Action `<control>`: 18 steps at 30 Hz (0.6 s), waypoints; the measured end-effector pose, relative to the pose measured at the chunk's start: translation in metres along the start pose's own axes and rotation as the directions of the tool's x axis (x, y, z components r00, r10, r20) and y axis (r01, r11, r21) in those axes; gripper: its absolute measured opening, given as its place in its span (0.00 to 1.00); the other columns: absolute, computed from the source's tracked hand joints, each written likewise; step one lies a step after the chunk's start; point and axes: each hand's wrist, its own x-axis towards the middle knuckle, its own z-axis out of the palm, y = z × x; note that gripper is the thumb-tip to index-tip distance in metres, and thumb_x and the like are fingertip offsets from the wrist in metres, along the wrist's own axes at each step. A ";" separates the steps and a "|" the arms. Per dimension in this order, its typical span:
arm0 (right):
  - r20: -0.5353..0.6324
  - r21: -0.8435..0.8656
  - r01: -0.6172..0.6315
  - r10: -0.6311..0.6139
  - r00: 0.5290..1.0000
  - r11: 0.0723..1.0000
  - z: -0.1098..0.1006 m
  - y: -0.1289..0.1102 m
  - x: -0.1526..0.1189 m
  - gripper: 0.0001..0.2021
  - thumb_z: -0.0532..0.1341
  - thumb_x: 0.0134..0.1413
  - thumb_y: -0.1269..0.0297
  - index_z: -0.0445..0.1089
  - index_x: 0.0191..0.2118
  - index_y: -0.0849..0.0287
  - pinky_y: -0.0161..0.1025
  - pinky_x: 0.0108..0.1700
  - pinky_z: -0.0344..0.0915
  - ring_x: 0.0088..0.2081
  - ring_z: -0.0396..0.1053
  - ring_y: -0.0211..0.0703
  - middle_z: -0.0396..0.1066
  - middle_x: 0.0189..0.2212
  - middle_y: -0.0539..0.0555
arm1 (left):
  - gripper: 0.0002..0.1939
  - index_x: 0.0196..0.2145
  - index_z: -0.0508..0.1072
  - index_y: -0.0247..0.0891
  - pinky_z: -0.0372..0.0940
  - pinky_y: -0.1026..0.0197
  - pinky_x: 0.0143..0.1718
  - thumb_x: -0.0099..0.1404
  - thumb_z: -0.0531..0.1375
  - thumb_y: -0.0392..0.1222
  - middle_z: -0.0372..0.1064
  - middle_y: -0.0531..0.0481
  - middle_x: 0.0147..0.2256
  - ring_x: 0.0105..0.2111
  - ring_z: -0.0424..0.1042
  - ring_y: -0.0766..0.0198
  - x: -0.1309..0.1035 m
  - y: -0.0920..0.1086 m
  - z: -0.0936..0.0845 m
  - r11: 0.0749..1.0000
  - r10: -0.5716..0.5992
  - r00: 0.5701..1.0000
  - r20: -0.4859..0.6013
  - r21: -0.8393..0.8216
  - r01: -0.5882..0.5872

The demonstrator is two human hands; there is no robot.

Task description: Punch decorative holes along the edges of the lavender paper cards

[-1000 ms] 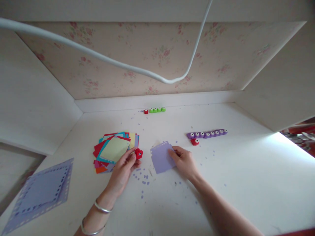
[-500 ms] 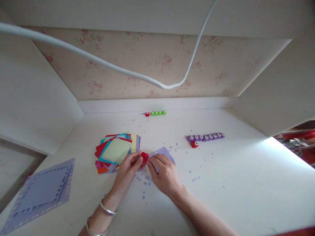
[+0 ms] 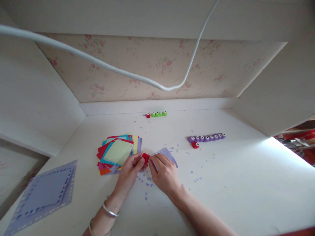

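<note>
Between my two hands is a small red punch (image 3: pixel 145 158), partly covered by fingers. My left hand (image 3: pixel 131 168) grips it from the left with thumb and fingers. My right hand (image 3: pixel 163 172) has its fingertips pinched together at the punch's right side; whether they hold a scrap or the punch itself is too small to tell. Behind my right hand a purple paper sheet (image 3: pixel 167 153) lies on the table, partly hidden. Just left of my hands sits a pile of coloured paper cards (image 3: pixel 118 151), a pale green one on top.
Purple sheets with punched edges (image 3: pixel 45 193) lie at the left. A row of purple punches (image 3: pixel 206 138) and a red punch (image 3: pixel 195 145) are at the right. Green punches (image 3: pixel 158 114) and another red punch (image 3: pixel 148 115) stand at the back. Purple paper bits are scattered about. A white cable (image 3: pixel 118 70) hangs in front.
The whole view has shifted slightly. The red punch has turned a little between my fingers, and both hands stay around it.
</note>
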 end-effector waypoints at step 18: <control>0.115 -0.241 0.223 -0.200 0.973 0.945 0.000 0.016 0.000 0.07 0.52 0.64 0.71 0.67 0.40 0.60 0.39 0.34 0.57 0.32 0.65 0.42 0.70 0.32 0.54 | 0.25 0.48 0.69 0.33 0.69 0.57 0.40 0.58 0.65 0.50 0.73 0.43 0.42 0.38 0.74 0.58 0.000 0.002 0.002 0.999 -0.011 0.999 0.033 0.046 0.009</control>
